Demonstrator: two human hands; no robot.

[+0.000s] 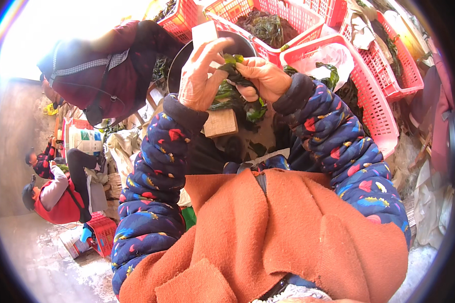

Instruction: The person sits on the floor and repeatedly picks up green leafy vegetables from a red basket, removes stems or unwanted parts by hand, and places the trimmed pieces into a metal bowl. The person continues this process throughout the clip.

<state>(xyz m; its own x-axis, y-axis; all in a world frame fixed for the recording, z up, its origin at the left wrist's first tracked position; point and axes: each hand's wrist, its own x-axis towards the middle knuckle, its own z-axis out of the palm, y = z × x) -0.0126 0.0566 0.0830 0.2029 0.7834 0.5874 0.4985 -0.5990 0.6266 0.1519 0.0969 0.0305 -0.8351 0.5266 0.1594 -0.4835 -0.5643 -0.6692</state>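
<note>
My right hand point(264, 77) pinches a twisted bundle of dark green seaweed point(237, 75), its fingers closed round it. At the bundle's other side is my left hand point(201, 74), fingers spread and curved, the thumb close to the fronds; whether it grips them I cannot tell. More seaweed point(254, 110) hangs below my right hand. Beneath my hands lies a wooden block point(220, 123). Behind my left hand stand a round metal basin point(173, 77) and a pale rectangular block point(204, 32), both partly hidden.
Pink plastic baskets point(377, 110) stand ahead and to the right, one with a heap of seaweed point(267, 28), another with a white plastic bag point(331, 62). A person in dark red point(87, 75) bends close at the left. Farther left, other people sit near a white bucket point(84, 140).
</note>
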